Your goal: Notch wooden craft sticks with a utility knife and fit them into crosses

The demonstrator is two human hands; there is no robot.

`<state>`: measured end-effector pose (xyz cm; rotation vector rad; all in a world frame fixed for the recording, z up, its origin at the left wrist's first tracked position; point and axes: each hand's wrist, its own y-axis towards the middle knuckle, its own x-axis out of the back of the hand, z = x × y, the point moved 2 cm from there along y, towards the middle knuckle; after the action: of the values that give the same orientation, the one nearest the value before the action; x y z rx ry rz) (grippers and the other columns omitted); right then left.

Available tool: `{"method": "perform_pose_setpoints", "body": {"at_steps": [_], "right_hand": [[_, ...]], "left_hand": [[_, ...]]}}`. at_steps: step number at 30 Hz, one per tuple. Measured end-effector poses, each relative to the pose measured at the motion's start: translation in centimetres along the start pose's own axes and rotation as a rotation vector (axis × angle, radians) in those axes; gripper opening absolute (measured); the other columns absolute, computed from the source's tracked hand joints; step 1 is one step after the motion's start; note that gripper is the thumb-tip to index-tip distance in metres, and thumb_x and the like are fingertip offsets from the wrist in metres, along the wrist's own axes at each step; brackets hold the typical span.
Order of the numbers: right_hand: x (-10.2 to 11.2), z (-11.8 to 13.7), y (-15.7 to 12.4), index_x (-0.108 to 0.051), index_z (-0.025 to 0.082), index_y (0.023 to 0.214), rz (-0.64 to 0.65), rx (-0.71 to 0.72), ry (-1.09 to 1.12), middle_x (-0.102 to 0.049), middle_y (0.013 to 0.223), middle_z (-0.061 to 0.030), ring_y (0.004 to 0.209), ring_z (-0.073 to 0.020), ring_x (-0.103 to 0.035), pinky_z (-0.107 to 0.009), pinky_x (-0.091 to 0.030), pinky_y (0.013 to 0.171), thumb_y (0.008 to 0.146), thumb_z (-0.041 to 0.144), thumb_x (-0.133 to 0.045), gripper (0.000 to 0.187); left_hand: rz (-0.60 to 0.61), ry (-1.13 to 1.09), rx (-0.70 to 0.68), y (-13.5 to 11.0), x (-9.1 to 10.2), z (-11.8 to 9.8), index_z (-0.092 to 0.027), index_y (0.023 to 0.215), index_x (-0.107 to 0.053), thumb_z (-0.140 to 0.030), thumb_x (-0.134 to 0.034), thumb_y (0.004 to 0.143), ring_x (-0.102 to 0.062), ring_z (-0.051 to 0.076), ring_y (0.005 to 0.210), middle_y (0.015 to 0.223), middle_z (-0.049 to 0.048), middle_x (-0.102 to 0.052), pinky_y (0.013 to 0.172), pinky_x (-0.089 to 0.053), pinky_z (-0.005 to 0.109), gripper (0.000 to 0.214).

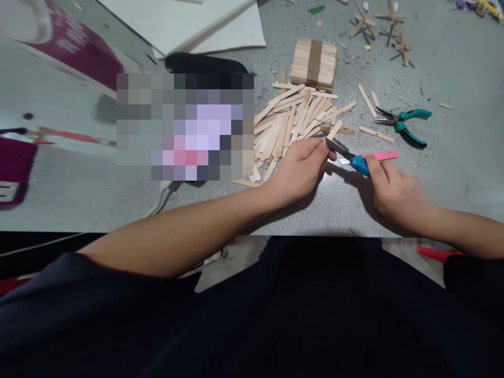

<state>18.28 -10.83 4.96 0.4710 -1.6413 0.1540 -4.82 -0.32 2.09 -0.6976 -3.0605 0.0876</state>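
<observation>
My left hand (301, 168) is closed in a pinch on a wooden craft stick (334, 130), at the near edge of a loose pile of sticks (291, 123). My right hand (391, 189) grips a blue-handled cutter (354, 159) whose grey jaws meet the stick beside my left fingertips. A pink stick (384, 155) juts out to the right from above my right hand; whether the hand holds it I cannot tell.
A banded stack of sticks (314, 64) stands behind the pile. Teal-handled pliers (405, 123) lie to the right, with loose sticks around. Small glued stick figures (389, 26) sit at the back. White sheets (197, 23) lie at the back left. The table's front edge (315, 233) runs below my hands.
</observation>
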Motion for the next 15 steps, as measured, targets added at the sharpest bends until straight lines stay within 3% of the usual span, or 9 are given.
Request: {"method": "perform_pose_setpoints", "body": {"at_steps": [6,15], "right_hand": [[-0.13,0.0,-0.2,-0.055,0.017,0.176,-0.003,0.024,0.021,-0.08,0.111,-0.0175,0.073,-0.0244,-0.065,-0.035,-0.04,0.051,0.112,0.018,-0.046,0.065],[0.26,-0.53,-0.32,-0.049,0.019,0.182,-0.013,0.095,0.013,-0.077,0.107,-0.0153,0.073,-0.0231,-0.06,-0.034,-0.04,0.054,0.108,0.017,-0.051,0.074]], "left_hand": [[-0.043,0.084,-0.026,-0.11,0.08,-0.28,-0.024,0.079,-0.067,-0.038,-0.059,0.115,-0.049,0.016,0.064,0.06,-0.0014,-0.051,0.053,-0.034,0.031,0.04],[-0.054,0.133,-0.043,-0.2,0.1,-0.53,-0.024,0.076,-0.066,-0.033,-0.058,0.114,-0.05,0.017,0.065,0.061,-0.0013,-0.052,0.057,-0.035,0.034,0.039]]}}
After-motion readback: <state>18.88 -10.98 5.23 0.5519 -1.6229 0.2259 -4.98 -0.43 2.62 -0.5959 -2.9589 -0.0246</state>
